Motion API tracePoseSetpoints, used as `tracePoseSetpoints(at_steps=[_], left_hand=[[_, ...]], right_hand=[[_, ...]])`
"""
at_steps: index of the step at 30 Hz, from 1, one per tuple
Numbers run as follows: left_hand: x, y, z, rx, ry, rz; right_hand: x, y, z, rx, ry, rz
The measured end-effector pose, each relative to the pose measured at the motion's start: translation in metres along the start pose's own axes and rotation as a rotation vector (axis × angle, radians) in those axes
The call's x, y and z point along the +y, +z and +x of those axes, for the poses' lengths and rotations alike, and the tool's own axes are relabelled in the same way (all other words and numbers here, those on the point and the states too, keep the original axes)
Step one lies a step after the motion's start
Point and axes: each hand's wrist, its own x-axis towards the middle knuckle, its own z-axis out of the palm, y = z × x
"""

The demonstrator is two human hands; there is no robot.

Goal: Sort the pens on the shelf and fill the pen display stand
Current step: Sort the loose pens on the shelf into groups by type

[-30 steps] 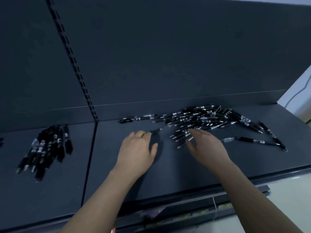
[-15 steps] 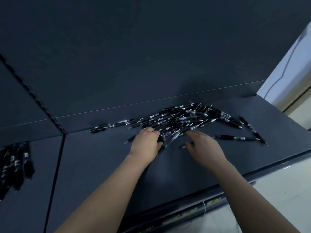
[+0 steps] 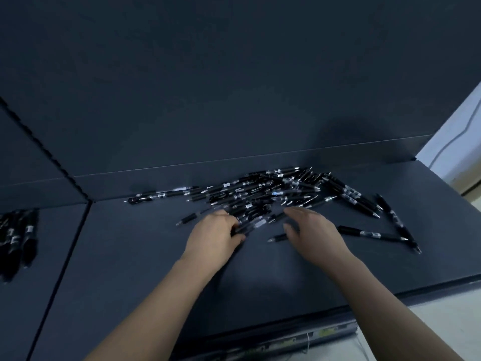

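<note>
**Item:** pens (image 3: 273, 194). Black barrels, silver tips and small white labels are noted (the lettering is too small to be read). They are heaped crosswise in a loose pile towards the far right of the shelf (image 3: 156, 277), close against the dark back panel (image 3: 234, 87).

**Strays:** a short line of pens (image 3: 161, 196) is laid end to end just left of the pile. Two single pens (image 3: 372, 234) are set in a V at its near right.

**Second lot:** a neater bundle (image 3: 18, 238) is laid side by side on the left shelf section, beyond the seam (image 3: 59, 269), and is partly cut off by the frame.

**Hands:** the left hand (image 3: 216, 235) is curled, with fingers and thumb clamped round a few pens at the pile's near edge. The right hand (image 3: 315, 230) is spread with straight fingers at the same edge, and one pen (image 3: 277, 238) is seen under its thumb.

**Holder:** all pens are carried by the flat shelf, and a label rail (image 3: 299, 340) is fitted along its near edge.
</note>
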Motion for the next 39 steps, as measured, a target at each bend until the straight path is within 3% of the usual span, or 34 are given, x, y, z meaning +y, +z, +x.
tracePoseSetpoints(at_steps=[5,12,15,18,23,27,36,39], left_hand=[[0.017,0.013,0.002,-0.079,-0.027,0.235],[0.023,0.015,0.001,-0.181,-0.129,0.315],[0.025,0.016,-0.005,-0.235,-0.185,0.16],[0.036,0.015,-0.003,-0.187,-0.16,0.043],[0.059,0.018,0.01,-0.131,-0.058,0.017],[0.075,0.031,0.021,-0.196,0.004,-0.007],[0.088,0.044,0.028,-0.331,-0.064,0.075],[0.081,0.042,0.026,-0.33,-0.128,-0.038]], right_hand=[[0.014,-0.003,0.004,-0.039,-0.055,0.011],[0.039,-0.007,0.004,-0.053,-0.022,0.016],[0.057,-0.008,0.006,-0.042,0.032,-0.012],[0.08,-0.015,0.008,-0.007,0.067,-0.053],[0.11,-0.034,0.003,0.001,0.117,-0.086],[0.121,-0.037,-0.005,-0.005,0.1,-0.045],[0.141,-0.041,-0.021,-0.035,0.132,-0.074],[0.136,-0.036,-0.018,-0.071,0.092,-0.041]])
